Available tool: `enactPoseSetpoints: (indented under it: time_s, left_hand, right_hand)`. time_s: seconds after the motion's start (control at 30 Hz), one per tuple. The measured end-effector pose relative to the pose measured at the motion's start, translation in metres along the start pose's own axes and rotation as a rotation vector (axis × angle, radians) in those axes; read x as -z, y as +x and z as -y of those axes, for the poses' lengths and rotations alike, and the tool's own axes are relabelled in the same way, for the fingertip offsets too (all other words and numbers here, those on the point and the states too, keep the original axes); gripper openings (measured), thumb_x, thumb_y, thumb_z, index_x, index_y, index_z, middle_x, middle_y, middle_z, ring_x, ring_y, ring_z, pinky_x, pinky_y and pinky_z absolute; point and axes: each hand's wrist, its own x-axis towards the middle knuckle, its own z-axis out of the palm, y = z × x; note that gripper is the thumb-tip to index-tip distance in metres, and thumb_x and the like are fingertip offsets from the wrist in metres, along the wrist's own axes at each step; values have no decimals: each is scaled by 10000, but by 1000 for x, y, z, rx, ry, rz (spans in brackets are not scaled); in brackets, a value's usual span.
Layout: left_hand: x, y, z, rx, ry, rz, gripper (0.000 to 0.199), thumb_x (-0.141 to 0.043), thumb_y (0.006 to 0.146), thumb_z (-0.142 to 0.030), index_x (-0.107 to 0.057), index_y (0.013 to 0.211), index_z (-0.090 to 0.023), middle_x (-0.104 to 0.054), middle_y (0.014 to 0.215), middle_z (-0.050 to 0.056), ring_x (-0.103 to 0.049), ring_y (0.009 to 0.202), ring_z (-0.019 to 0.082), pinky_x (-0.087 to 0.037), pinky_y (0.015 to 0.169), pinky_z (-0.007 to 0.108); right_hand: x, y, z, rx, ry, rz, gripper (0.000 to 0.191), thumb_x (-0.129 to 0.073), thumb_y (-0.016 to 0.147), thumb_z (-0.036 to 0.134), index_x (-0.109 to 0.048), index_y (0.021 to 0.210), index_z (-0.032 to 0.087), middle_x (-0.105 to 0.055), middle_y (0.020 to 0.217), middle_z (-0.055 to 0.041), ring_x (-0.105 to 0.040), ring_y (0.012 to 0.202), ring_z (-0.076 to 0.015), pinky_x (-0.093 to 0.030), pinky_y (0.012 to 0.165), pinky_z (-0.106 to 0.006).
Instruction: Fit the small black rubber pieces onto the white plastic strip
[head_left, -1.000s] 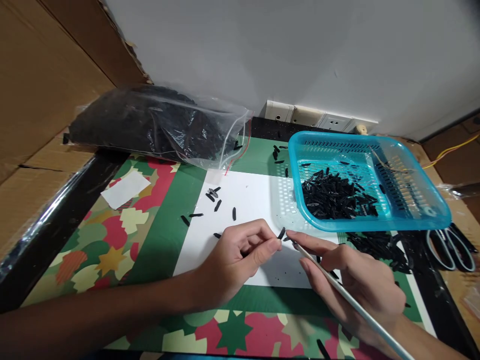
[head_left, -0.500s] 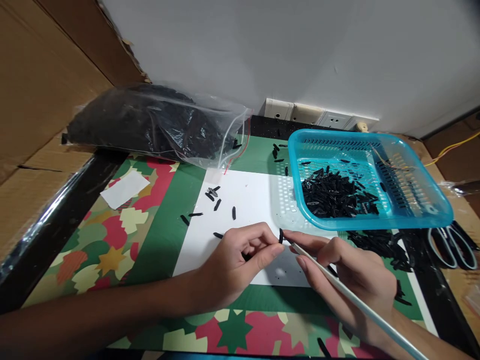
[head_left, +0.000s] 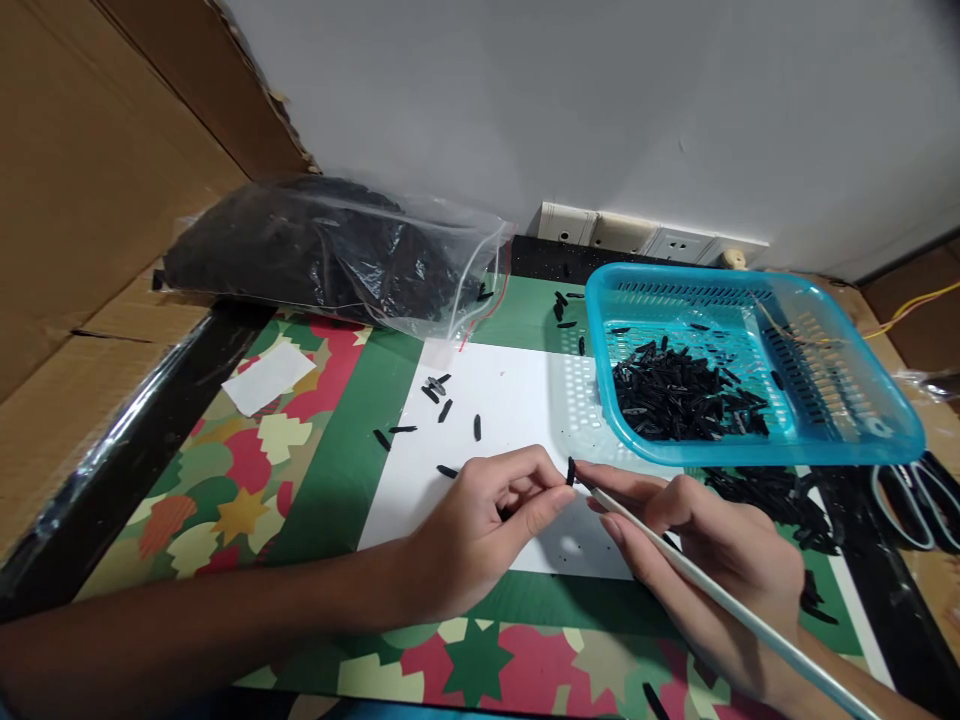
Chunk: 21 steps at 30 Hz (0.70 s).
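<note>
My left hand (head_left: pixel 499 520) is closed in a pinch, with a small black strip (head_left: pixel 571 471) standing upright between thumb and fingertip. Held like a pen, a slim white stick-shaped tool (head_left: pixel 720 592) lies in my right hand (head_left: pixel 720 550). Its narrow dark tip is close to the strip; whether they touch, I cannot tell. My right index fingertip is beside the strip as well. Under both hands lies a white sheet (head_left: pixel 487 385), and several loose black strips (head_left: pixel 477 427) are scattered left of the hands.
A blue plastic basket (head_left: pixel 757 452) with a heap of black strips stands at the right. More strips (head_left: pixel 772 500) lie in front of it, near scissors (head_left: pixel 911 505). Behind to the left rests a clear zip bag (head_left: pixel 330 250) of dark material. A white paper piece (head_left: pixel 270 378) lies on the patterned mat.
The whole view has shifted slightly, so everything appears a little further right. Both hands keep nearly the same pose around the strip.
</note>
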Motion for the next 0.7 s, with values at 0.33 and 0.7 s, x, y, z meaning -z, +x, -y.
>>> enactPoseSetpoints:
  time_s: [0.33, 0.7]
  left_hand:
    - [0, -1, -1, 16, 17, -13, 289, -629, 1042, -374, -623, 840, -167, -492, 684, -47, -399, 583, 86, -312, 518, 218]
    - [0, -1, 1, -34, 102, -35, 263, -613, 1042, -322, -622, 827, -171, -530, 712, -36, -446, 651, 101, -355, 593, 229]
  right_hand:
    - [1, -3, -2, -57, 42, 5, 271, -728, 982, 114, -550, 819, 237, -852, 1173, -87, -805, 1160, -266, -672, 855, -207]
    - [-3, -4, -4, -82, 65, -7, 265, -730, 984, 114, -562, 821, 238, -865, 1076, -60, -823, 1123, -247, -658, 842, -192]
